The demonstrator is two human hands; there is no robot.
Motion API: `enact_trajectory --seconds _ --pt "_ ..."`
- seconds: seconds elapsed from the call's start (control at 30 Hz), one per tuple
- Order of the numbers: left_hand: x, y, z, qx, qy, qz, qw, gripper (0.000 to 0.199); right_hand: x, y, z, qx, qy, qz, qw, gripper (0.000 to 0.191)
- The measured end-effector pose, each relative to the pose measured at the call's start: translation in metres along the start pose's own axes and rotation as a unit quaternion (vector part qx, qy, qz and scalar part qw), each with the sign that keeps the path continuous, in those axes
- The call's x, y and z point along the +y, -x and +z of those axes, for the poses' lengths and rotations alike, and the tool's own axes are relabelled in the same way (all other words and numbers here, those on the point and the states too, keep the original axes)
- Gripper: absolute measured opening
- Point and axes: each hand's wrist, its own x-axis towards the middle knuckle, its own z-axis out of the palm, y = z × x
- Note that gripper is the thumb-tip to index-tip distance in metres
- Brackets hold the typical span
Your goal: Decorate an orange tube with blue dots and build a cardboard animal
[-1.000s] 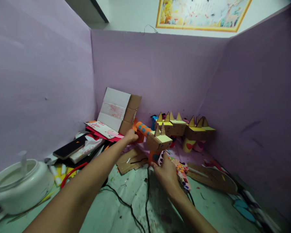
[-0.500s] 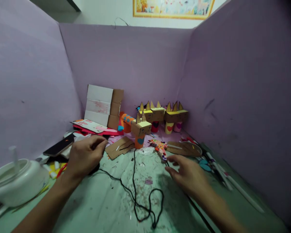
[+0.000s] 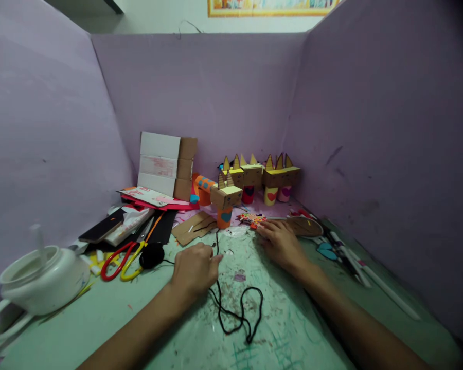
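My left hand [image 3: 196, 271] is closed low over the table, fingers curled under and thumb pointing right. What it holds, if anything, is hidden. A strand of black yarn [image 3: 261, 308] runs from a black yarn ball [image 3: 152, 255] towards that hand, and loops of it lie on the table beyond. My right hand [image 3: 283, 245] has its fingers closed over the handle of a hot glue gun [image 3: 250, 219] covered in a colourful pattern; its front end shows left of the fingers. An orange cardboard animal [image 3: 224, 205] with pointed ears stands between and behind the hands.
Several similar cardboard animals [image 3: 275, 177] stand at the back right. Red-and-yellow scissors [image 3: 128, 257], a phone [image 3: 102, 226] and a white pot [image 3: 44, 282] lie left. Cardboard pieces [image 3: 193, 228] lie mid-table; pens [image 3: 351, 259] line the right wall. Purple panels [image 3: 200, 92] enclose the table.
My left hand has moved right, away from the yarn ball, uncovering the ball and scissors. My right hand has moved forward and left and taken hold of the glue gun.
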Motion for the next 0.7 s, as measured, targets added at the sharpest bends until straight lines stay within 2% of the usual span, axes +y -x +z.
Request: enact_trajectory --seconds 0.07,0.17,0.27,0.37,0.43,0.5,0.53,0.6,0.67,0.7 --pt "0.011 -0.008 0.005 -0.061 -0.024 -0.044 0.997 0.031 -0.018 -0.003 0.001 0.017 -0.071 0.022 0.997 0.026" --pt "0.014 -0.016 0.014 -0.091 0.014 -0.081 0.992 0.020 -0.044 -0.003 0.009 0.011 -0.207 0.067 0.976 0.026" --pt "-0.001 -0.018 0.010 -0.083 0.078 -0.105 0.988 0.017 -0.056 0.002 0.018 -0.065 -0.352 0.121 0.926 0.035" --pt "-0.024 -0.017 -0.011 -0.030 0.242 -0.120 0.962 0.016 -0.057 0.009 0.022 -0.118 -0.435 0.162 0.878 0.041" --pt "-0.035 -0.015 -0.029 -0.011 0.348 -0.124 0.929 0.017 -0.057 0.013 0.021 -0.132 -0.490 0.192 0.840 0.040" --pt "-0.039 -0.010 -0.042 -0.024 0.434 -0.089 0.896 0.017 -0.060 0.015 0.019 -0.131 -0.534 0.186 0.814 0.041" --pt "-0.038 -0.007 -0.046 -0.054 0.474 -0.060 0.877 0.018 -0.063 0.016 0.017 -0.132 -0.548 0.162 0.810 0.044" --pt "-0.031 0.000 -0.048 -0.159 0.537 -0.003 0.829 0.021 -0.071 0.019 0.015 -0.152 -0.567 0.092 0.805 0.052" --pt "-0.024 0.006 -0.045 -0.255 0.576 0.026 0.776 0.025 -0.077 0.021 0.013 -0.206 -0.591 0.040 0.779 0.058" --pt "-0.022 0.008 -0.044 -0.280 0.595 0.029 0.753 0.027 -0.079 0.023 0.011 -0.240 -0.600 0.027 0.763 0.060"
